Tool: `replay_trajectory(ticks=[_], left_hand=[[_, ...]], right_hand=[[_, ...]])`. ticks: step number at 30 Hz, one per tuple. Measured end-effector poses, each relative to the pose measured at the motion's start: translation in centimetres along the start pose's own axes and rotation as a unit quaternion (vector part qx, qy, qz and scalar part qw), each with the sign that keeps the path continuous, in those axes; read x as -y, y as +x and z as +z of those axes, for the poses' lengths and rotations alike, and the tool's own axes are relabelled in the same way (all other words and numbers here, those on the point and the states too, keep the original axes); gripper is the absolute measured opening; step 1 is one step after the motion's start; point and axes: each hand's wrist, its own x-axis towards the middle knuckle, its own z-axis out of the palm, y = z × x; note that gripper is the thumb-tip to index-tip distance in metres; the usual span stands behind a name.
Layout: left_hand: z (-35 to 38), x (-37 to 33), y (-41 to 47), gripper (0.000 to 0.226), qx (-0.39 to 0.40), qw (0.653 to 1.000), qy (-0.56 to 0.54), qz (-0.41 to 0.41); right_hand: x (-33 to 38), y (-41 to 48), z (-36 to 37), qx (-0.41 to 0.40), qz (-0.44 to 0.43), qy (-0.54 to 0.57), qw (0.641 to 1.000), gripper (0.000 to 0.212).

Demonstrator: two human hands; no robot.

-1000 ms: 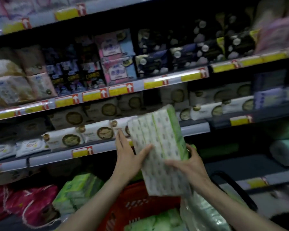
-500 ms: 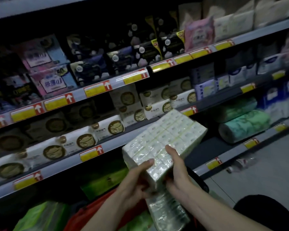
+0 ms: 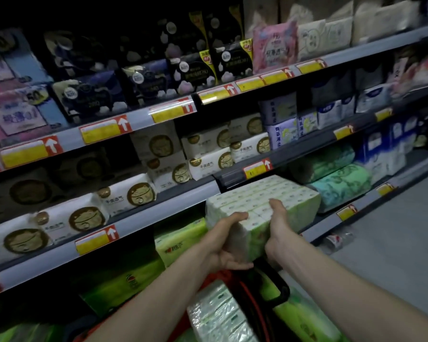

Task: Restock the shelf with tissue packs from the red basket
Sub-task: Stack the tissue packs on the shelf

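Tissue pack [image 3: 265, 193] now levelled, white-green multipack, gripped by left hand [image 3: 223, 243] and right hand [image 3: 278, 225]

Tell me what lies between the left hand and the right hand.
The tissue pack, white and green, gripped at its near end by the left hand and right hand; the head view shows it.

1. Tissue pack [image 3: 262, 201]: big white multi-pack with green print, in clear wrap, lying flat, its far end poking in over the bottom shelf [image 3: 366, 199].
2. Red basket [image 3: 245, 297]: right below it, with spare packs [image 3: 215, 314] of the same kind inside.
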Motion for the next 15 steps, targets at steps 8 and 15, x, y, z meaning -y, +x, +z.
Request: replay_trajectory(ticks=[8,15], left_hand=[[3.5,-2.9,8.3,0.039,-0.004,0.996,0.084,-0.024],[2.7,-3.2,16.9,0.052,-0.016,0.996,0.065,-0.056]], right_hand=[[2.1,12.1,-1.7,-0.107,0.024,-0.026,0.994,0.079],[0.5,21.9,-3.5,-0.116,0.011,-0.027,0.993,0.112]])
